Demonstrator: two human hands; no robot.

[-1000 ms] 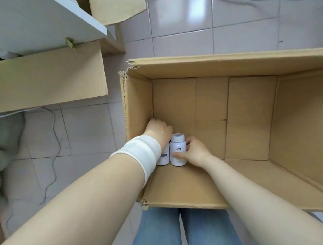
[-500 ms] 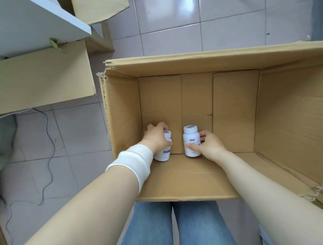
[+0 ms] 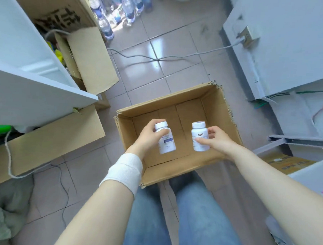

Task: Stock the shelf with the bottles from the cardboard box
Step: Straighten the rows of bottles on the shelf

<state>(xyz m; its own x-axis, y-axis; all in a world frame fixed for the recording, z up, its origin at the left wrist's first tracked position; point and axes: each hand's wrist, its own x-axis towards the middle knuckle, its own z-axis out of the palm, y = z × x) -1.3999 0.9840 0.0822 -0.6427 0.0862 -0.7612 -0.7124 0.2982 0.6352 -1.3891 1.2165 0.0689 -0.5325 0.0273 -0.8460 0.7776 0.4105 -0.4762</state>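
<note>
Two white bottles are in play, one per hand. The left bottle (image 3: 165, 141) is upright with its white cap up and a blue band across its label. The left hand (image 3: 148, 137) is wrapped round it from the side, fingers curled over the shoulder just under the cap. The right bottle (image 3: 200, 137) also stands upright, well apart from its twin. The right hand (image 3: 216, 140) pinches it, thumb across the label front and fingers curled behind. Both bottles show against the inside of the open cardboard box (image 3: 180, 171). Whether they clear its rim, I can't tell. No other bottles show on the bare floor of the box.

There's a white wrap (image 3: 123, 171) round the left wrist. The box sits on the tiled floor just ahead of the person's blue jeans (image 3: 199, 214). Off to the left is the white shelf (image 3: 33, 86), with another cardboard carton (image 3: 45, 141) below its edge. A grey cable (image 3: 153, 57) trails across the tiles beyond the box, running to a white cabinet (image 3: 283, 41) on the right. At the far end, clear water bottles (image 3: 117, 10) are clustered on the floor.
</note>
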